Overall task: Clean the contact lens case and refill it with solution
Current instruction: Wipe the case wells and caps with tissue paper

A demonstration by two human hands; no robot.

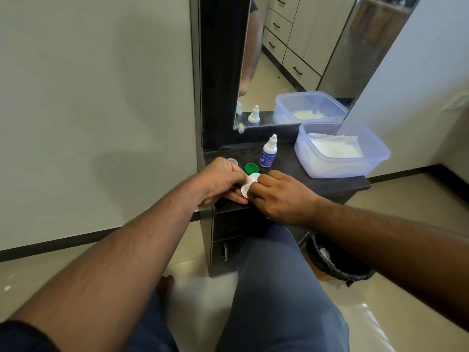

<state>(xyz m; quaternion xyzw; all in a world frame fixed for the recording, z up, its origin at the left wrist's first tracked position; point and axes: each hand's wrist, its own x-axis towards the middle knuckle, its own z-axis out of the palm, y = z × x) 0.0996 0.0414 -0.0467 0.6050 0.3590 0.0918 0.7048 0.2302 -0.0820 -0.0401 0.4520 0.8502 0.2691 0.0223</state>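
The white contact lens case (250, 184) is held tilted above the front left of the dark table (330, 185). My left hand (223, 181) grips its left side with curled fingers. My right hand (276, 196) has fingers curled at the case's right side; what they pinch is hidden. A green cap (251, 168) lies on the table just behind the case. A clear cap (233, 161) sits behind my left hand. The white solution bottle (268, 151) with a blue label stands upright, capped, behind the green cap.
A clear plastic tub (355, 168) holding white tissues sits at the table's right. A mirror (291, 59) leans behind the table. A black bin (337, 260) with a liner stands on the floor at the right. My knee is below the table's front edge.
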